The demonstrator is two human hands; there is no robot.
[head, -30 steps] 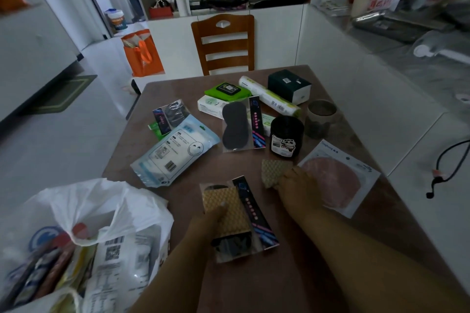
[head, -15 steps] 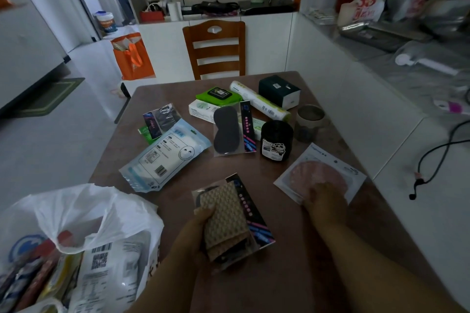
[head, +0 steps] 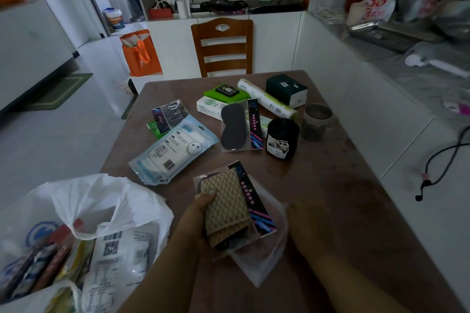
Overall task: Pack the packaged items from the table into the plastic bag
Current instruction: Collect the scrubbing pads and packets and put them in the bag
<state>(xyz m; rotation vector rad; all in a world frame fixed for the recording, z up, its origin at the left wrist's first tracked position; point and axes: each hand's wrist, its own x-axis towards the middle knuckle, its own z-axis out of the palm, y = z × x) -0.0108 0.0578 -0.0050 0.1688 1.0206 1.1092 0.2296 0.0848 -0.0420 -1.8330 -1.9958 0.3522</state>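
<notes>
Near edge of table: left hand (head: 201, 221) grips a stack, thumb curled over it — two waffle cloths (head: 226, 208) on a sleep-mask pack (head: 254, 206), a clear flat pack (head: 264, 259) beneath.
Right hand (head: 302, 221): blurred at the stack's right side; grip cannot be told.
Key relation: bag (head: 84, 213) lies left of the stack, off the table's near-left corner, mouth open upward; left hand is nearer.
Stack axis: long side runs from near edge toward far edge, tilted slightly left.
Judged move: swing left and down into the mouth.
Bag contents: several packs already in.
Surface: brown table (head: 343, 185).
Still out: mask pouch (head: 175, 147); second sleep-mask pack (head: 239, 127); black tub (head: 282, 138); roll (head: 267, 99); dark box (head: 287, 89); green wipes (head: 226, 93).
Room: chair (head: 222, 46) at far edge; white counters behind and right.
</notes>
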